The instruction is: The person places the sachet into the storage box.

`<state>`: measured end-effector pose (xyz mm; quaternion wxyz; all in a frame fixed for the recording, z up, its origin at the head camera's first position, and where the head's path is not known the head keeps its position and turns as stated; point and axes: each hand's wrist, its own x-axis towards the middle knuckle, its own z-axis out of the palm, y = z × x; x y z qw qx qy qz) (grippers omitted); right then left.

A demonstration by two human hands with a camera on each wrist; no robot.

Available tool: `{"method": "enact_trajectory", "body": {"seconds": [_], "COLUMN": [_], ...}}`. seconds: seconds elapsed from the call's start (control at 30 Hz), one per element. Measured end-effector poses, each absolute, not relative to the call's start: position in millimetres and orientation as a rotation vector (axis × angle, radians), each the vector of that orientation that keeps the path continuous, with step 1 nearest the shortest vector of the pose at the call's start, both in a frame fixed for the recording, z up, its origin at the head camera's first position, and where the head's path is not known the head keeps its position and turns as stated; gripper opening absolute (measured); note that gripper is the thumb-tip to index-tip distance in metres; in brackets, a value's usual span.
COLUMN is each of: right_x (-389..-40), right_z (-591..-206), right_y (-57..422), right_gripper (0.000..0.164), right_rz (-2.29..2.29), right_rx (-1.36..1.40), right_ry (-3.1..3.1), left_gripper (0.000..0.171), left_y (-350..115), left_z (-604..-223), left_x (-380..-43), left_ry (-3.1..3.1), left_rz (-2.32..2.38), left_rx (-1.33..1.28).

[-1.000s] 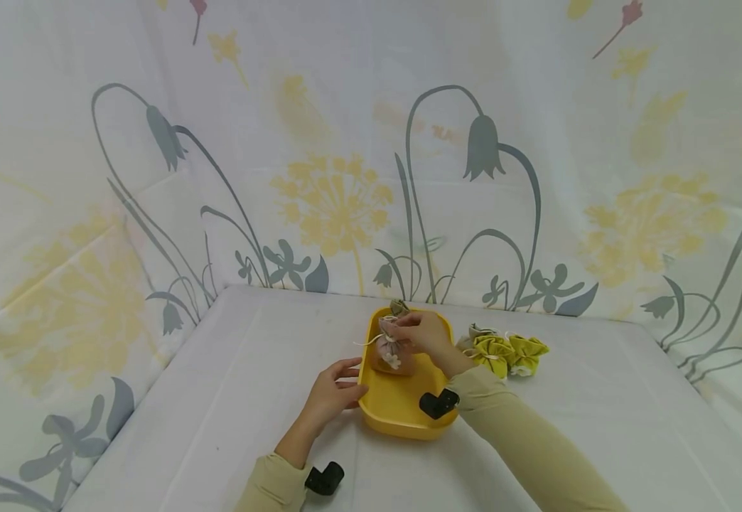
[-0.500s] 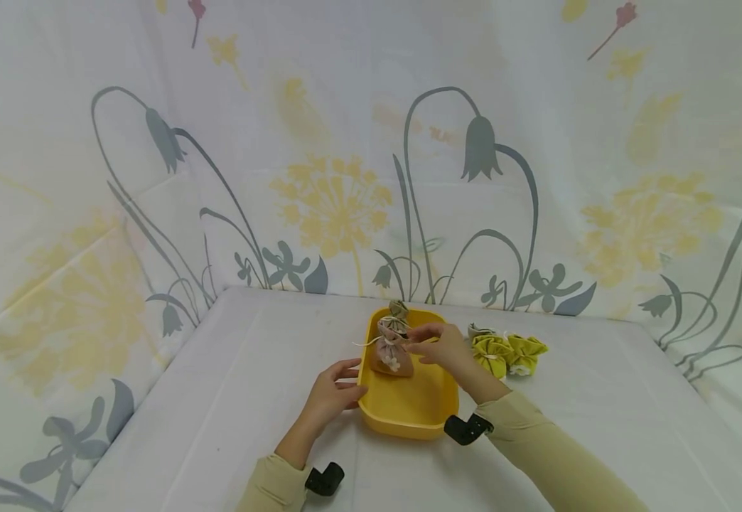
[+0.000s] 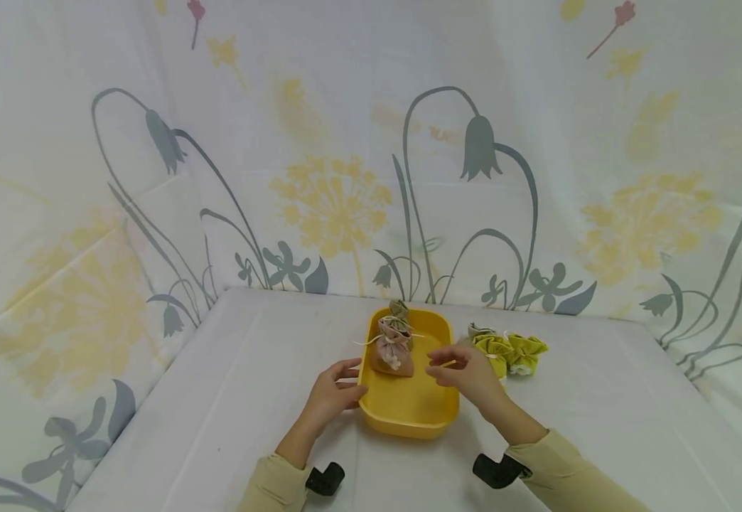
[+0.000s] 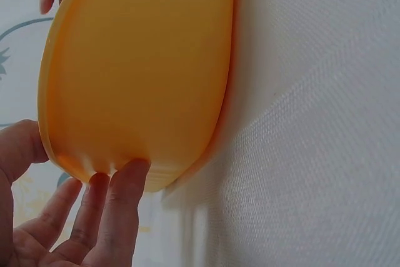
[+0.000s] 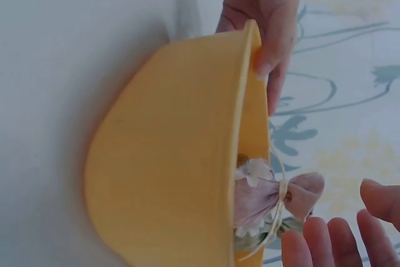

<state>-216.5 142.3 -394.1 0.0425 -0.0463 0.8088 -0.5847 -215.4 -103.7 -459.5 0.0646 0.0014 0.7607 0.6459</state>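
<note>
Pinching side of yellow tray (image 3: 409, 400) with left hand (image 3: 331, 389); holding right hand (image 3: 467, 371) loosely spread over tray's right rim. Best brace tray, avoid brushing pink pouch (image 3: 391, 354) inside.

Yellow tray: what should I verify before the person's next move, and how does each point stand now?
1. Left hand gripping the yellow tray: ok.
2. Pink pouch inside the tray: ok.
3. Right hand free of any pouch: ok.
4. Yellow-green pouches in the tray: not ok; they lie outside, to its right.
5. Grey fabric behind them being a whole pouch: cannot tell, mostly hidden.
</note>
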Motion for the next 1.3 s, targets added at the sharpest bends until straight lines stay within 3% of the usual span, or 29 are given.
{"method": "enact_trajectory", "body": {"seconds": [0.67,1.3], "right_x": [-178.0,-172.8], "right_z": [-414.5,-427.0], "right_y": [183.0,235.4], "right_gripper": [0.035,0.042], "right_rz": [-1.887,-1.822], "right_rx": [-0.010,0.175], "right_ry": [2.543,2.680], "left_gripper": [0.051,0.051], "left_y": [-102.0,-103.3], "left_z": [-458.3,-456.9], "left_x": [-213.4,-212.7], "left_ry": [2.305,2.290], "left_rz": [1.952,1.965], "left_rx": [-0.015,0.010]}}
